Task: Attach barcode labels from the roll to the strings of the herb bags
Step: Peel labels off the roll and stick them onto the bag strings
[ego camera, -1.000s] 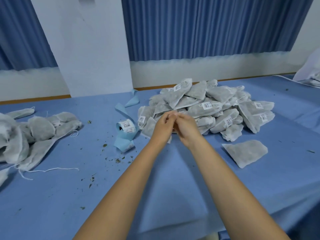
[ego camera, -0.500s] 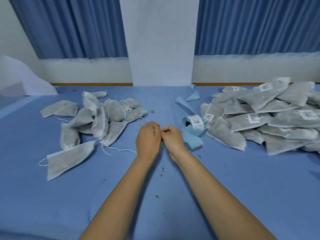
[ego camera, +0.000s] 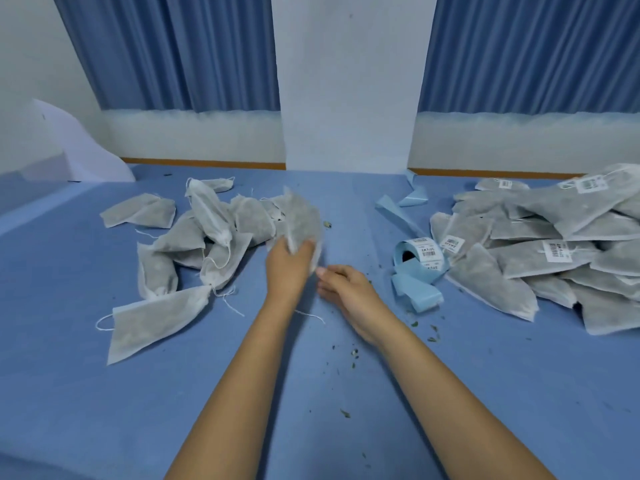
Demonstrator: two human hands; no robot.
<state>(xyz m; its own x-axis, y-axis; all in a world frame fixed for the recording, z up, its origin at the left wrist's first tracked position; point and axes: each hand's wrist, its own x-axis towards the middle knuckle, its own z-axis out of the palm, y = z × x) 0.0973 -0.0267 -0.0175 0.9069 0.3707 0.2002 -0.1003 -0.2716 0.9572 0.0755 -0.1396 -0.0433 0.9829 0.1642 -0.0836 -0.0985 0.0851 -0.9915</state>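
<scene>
Our left hand (ego camera: 289,268) gripped a grey mesh herb bag (ego camera: 304,216) upright above the blue tabletop (ego camera: 104,393); our right hand (ego camera: 343,289) lay loosely curled beside it, empty. The blue-backed roll of barcode labels (ego camera: 420,252) sat to its right.

We see a mid-blue cloth on the worktop (ego camera: 104,410), flecked at lower centre with dark green herb crumbs (ego camera: 353,355). The unlabelled pile (ego camera: 207,237) at centre left is white gauze with grey-green showing through, as is the lifted bag (ego camera: 304,220) at centre. At the right, the labelled pile (ego camera: 519,271) bears white labels (ego camera: 557,251) with black barcodes and the label roll (ego camera: 420,258) trails pale blue backing, while along the top we find deep blue curtains (ego camera: 173,53) in vertical folds, a white wall (ego camera: 346,81) and an orange-brown strip (ego camera: 207,163).
</scene>
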